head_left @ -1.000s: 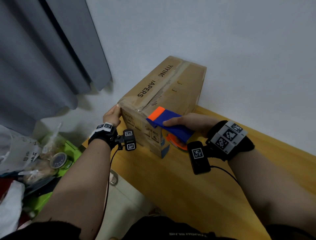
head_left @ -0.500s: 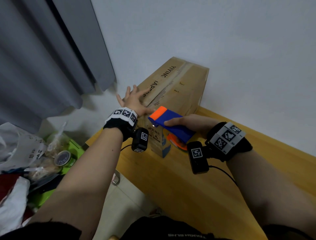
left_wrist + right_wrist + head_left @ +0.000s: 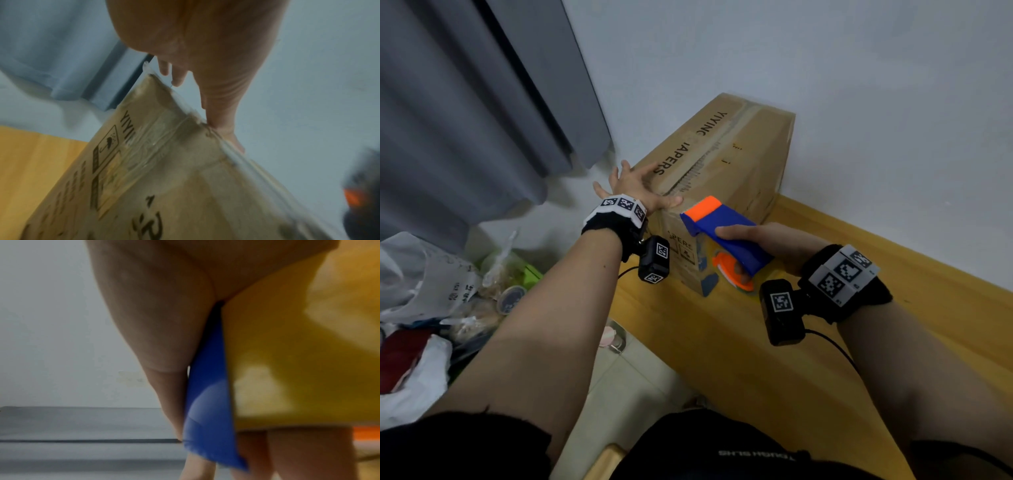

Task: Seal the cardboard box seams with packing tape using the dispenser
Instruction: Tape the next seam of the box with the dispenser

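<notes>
— Our right hand (image 3: 760, 240) is the working grip: thumb on top, fingers curled under the blue body of the tape dispenser (image 3: 726, 236), so it is closed round the tool. The orange-tipped front end points away from us and to the left, toward the near top edge of the cardboard box (image 3: 722, 161).

— And where does the tool sit against the box?

— Just at the near end face, nose at about the height of the top edge. Whether the nose touches the cardboard we cannot tell; the right wrist view shows only palm, blue plastic and blur.

— What about our left hand (image 3: 640, 185)?

— Flat on the near left part of the top panel, fingers spread and straight, pressing the flaps down and gripping nothing. In the left wrist view its fingers (image 3: 176, 78) reach over the far edge of that panel.

— So what does the coming move turn on?

— The seam. The box stands on the wooden bench (image 3: 774, 359), its long axis running away from us toward the white wall (image 3: 859, 102). The centre seam (image 3: 702, 164) follows that axis, from the near edge just left of the dispenser's nose to the far end. It already looks glossy with tape.

— Then the pull goes straight ahead?

— We judge so: the right hand is the nearer to the seam's start, and the stroke would run forward along the seam, passing close beside our left thumb.
</notes>
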